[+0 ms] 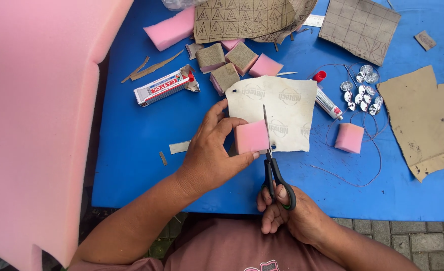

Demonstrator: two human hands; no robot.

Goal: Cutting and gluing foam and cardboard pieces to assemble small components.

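Pink foam block (251, 136), black-handled scissors (277, 175), off-white sheet (282, 113) with faint grey print, blue tabletop (131, 150); at its far edge, tan fabric (242, 17) patterned with drawn triangles

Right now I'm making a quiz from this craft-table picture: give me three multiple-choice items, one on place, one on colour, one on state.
1. Where is the glue tube?
A. right of the white sheet
B. under the box
C. on the pavement

2. What colour is the foam block in the left hand?
A. green
B. pink
C. white

3. The scissors in the right hand are:
A. lying on the table
B. held, blades up along the block
C. boxed

Answers: A, it lies past the sheet's right edge; B, plainly pink; B, fingers in the handles.
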